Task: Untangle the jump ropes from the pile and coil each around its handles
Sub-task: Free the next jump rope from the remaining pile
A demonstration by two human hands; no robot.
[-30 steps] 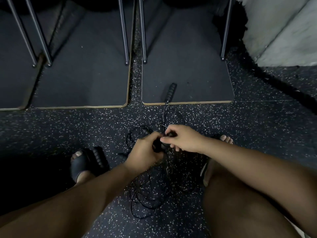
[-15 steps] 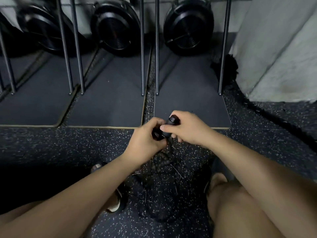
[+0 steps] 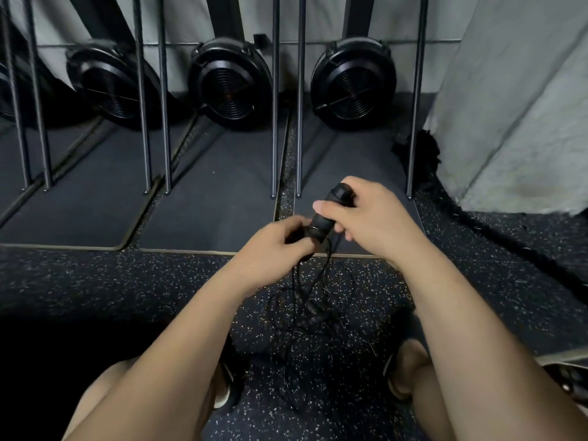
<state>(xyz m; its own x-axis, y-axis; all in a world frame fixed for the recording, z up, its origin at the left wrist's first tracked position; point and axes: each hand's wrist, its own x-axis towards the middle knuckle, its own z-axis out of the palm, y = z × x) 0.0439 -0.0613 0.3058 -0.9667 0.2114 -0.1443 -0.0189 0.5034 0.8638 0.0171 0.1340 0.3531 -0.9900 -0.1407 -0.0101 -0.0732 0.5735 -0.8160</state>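
My right hand (image 3: 362,214) grips a black jump rope handle (image 3: 327,211), held tilted with its cap end up and to the right. My left hand (image 3: 273,246) holds the lower end of that handle, where thin black cord (image 3: 318,232) is wrapped round it. From both hands, black cords (image 3: 299,275) hang down to a tangled pile of jump ropes (image 3: 305,316) on the speckled floor between my feet. At least one more black handle (image 3: 313,308) lies in that pile.
Dark mats (image 3: 216,198) with pale edges lie ahead, with thin metal posts (image 3: 275,122) standing on them. Black round fan-like machines (image 3: 229,81) stand along the back wall. A grey concrete block (image 3: 521,122) is at the right. My sandalled feet (image 3: 404,367) flank the pile.
Both hands have lifted the handle up off the floor pile, and my view has tilted upward so the back wall and machines show. The handle lying on the mat edge is no longer there.
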